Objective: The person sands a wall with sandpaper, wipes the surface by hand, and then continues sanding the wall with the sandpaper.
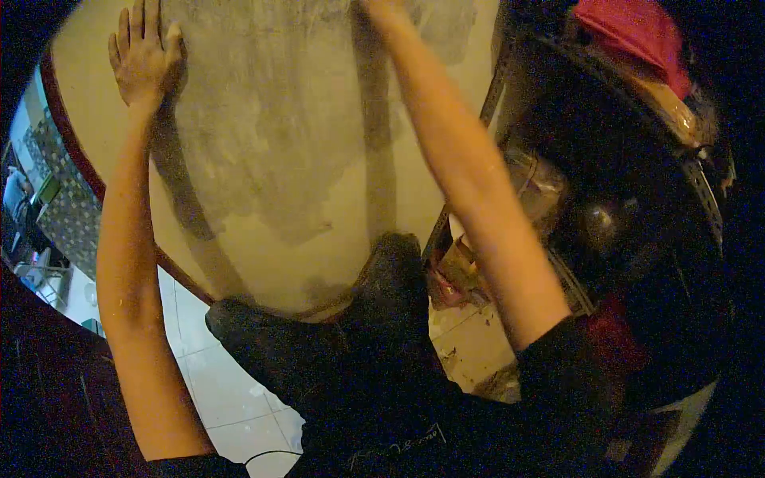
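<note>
My left hand (148, 64) lies flat with fingers spread on a pale yellowish wall (279, 263), near its left side. Broad grey, smeared patches cover the upper and middle part of this wall. Higher up, at the top edge of the view, only the wrist side of my right hand (384, 9) shows. Its fingers are cut off by the frame, so what it holds or touches is hidden. Both arms reach upward and throw dark shadows on the wall. My knees, in dark trousers (390, 271), are close to the wall's lower part.
To the right stands a dark metal shelf rack (496, 88) with a red cloth or bag (637, 36) on top and plastic-wrapped items (535, 187) lower down. White floor tiles (231, 382) show below. At left, past the wall's dark red edge (76, 143), another room is visible.
</note>
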A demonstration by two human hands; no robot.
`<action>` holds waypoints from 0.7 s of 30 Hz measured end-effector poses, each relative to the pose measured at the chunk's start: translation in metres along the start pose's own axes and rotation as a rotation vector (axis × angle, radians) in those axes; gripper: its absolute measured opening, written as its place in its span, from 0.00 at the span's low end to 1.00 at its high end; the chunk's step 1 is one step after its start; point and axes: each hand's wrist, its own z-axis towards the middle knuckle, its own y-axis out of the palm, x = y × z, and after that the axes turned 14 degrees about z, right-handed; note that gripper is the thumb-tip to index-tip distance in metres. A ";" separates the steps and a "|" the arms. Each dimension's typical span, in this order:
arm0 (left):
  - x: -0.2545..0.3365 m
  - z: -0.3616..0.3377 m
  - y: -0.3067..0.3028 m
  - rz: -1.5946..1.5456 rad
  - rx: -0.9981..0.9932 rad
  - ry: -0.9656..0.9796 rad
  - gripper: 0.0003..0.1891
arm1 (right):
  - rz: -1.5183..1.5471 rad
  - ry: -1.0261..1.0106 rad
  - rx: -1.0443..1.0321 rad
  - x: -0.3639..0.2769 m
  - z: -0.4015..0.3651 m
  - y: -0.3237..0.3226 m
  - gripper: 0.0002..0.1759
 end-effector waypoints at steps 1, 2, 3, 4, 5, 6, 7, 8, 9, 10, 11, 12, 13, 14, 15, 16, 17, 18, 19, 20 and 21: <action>0.003 0.001 -0.010 0.055 -0.145 -0.054 0.33 | -0.010 0.008 -0.012 0.018 -0.010 0.009 0.40; 0.001 0.000 -0.012 0.055 -0.159 -0.050 0.33 | -0.025 0.022 -0.027 0.029 -0.023 0.013 0.40; 0.001 -0.001 -0.013 0.013 -0.179 -0.058 0.33 | -0.045 0.036 -0.040 0.038 -0.039 0.013 0.40; 0.003 -0.002 -0.015 -0.031 -0.197 -0.068 0.33 | -0.067 0.048 -0.054 0.046 -0.055 0.011 0.39; 0.000 -0.003 -0.011 -0.037 -0.203 -0.070 0.33 | -0.088 0.052 -0.066 0.047 -0.065 0.007 0.39; -0.006 -0.001 -0.005 -0.068 -0.209 -0.030 0.36 | -0.107 0.052 -0.075 0.047 -0.072 0.007 0.39; -0.009 0.001 0.000 -0.095 -0.212 0.010 0.42 | -0.123 0.049 -0.082 -0.003 -0.123 -0.013 0.39; -0.009 0.001 0.000 -0.094 -0.208 0.007 0.42 | -0.137 0.046 -0.086 -0.035 -0.154 -0.026 0.38; -0.009 0.000 -0.005 -0.121 -0.225 0.005 0.41 | -0.149 0.043 -0.086 -0.074 -0.192 -0.047 0.38; -0.008 0.001 -0.007 -0.145 -0.242 0.002 0.39 | -0.160 0.038 -0.088 -0.107 -0.224 -0.061 0.38; -0.006 0.001 -0.010 -0.139 -0.233 -0.001 0.39 | -0.169 0.031 -0.088 -0.100 -0.223 -0.056 0.38; -0.003 0.001 -0.016 -0.073 -0.222 -0.032 0.35 | -0.146 0.159 -0.192 -0.124 -0.252 -0.073 0.35; 0.001 -0.001 -0.016 -0.009 -0.214 -0.061 0.33 | -0.110 0.205 -0.219 -0.129 -0.287 -0.085 0.36; -0.003 -0.004 -0.003 -0.007 -0.204 -0.059 0.33 | -0.072 0.247 -0.242 -0.131 -0.310 -0.092 0.36; -0.012 -0.008 0.021 -0.020 -0.041 -0.012 0.32 | -0.068 0.238 -0.232 -0.138 -0.314 -0.096 0.36; -0.015 -0.002 0.027 -0.033 0.122 0.034 0.31 | -0.068 0.266 -0.268 -0.143 -0.314 -0.101 0.35; -0.016 -0.003 0.029 -0.033 0.133 0.035 0.31 | -0.071 0.296 -0.305 -0.145 -0.313 -0.102 0.35; -0.011 0.001 0.017 -0.044 0.127 0.019 0.31 | -0.074 0.294 -0.296 -0.145 -0.303 -0.101 0.35; -0.010 0.002 0.014 -0.055 0.118 0.005 0.31 | -0.065 0.290 -0.249 -0.146 -0.289 -0.096 0.36; -0.013 0.009 0.013 -0.051 0.130 0.005 0.31 | -0.051 0.276 -0.201 -0.143 -0.267 -0.088 0.37; -0.020 0.008 0.018 0.001 0.132 0.006 0.31 | -0.008 0.251 -0.107 -0.143 -0.233 -0.075 0.38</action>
